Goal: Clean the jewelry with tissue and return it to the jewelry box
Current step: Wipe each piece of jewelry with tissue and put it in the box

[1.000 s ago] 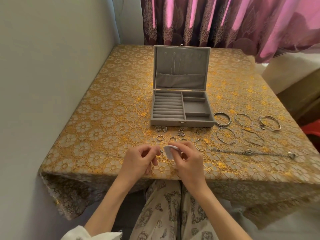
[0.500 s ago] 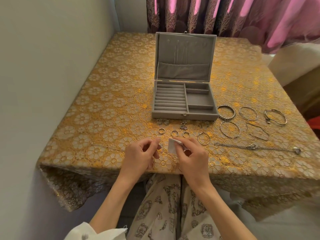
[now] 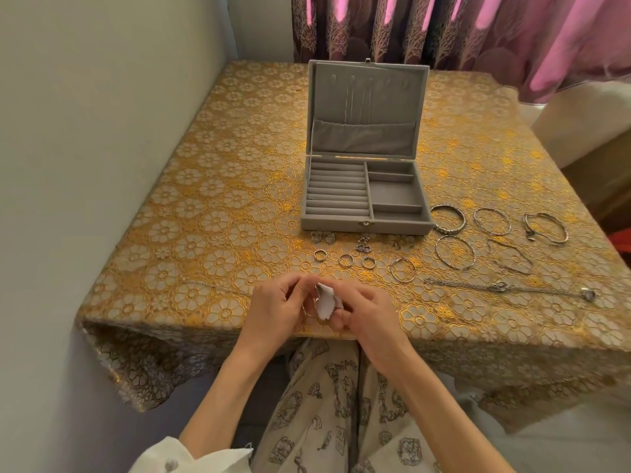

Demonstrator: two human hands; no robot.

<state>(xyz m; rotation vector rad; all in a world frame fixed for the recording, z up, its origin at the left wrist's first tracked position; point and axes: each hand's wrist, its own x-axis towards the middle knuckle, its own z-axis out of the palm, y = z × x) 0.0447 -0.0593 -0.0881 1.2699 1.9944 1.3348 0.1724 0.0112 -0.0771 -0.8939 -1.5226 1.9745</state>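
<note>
2 hands meet at the near edge of our gold floral-patterned worktop (image 3: 205, 206). Beyond them stands the open grey velvet jewelry box (image 3: 365, 196), its compartments bare, with silver bangles (image 3: 447, 218) and small silver rings (image 3: 345, 259) laid out in front. Our right hand (image 3: 372, 319) pinches a small white tissue (image 3: 326, 303); our left hand (image 3: 273, 315) curls around something small against it, too hidden to name. We judge wiping is underway; next it needs placing in the box.
</note>
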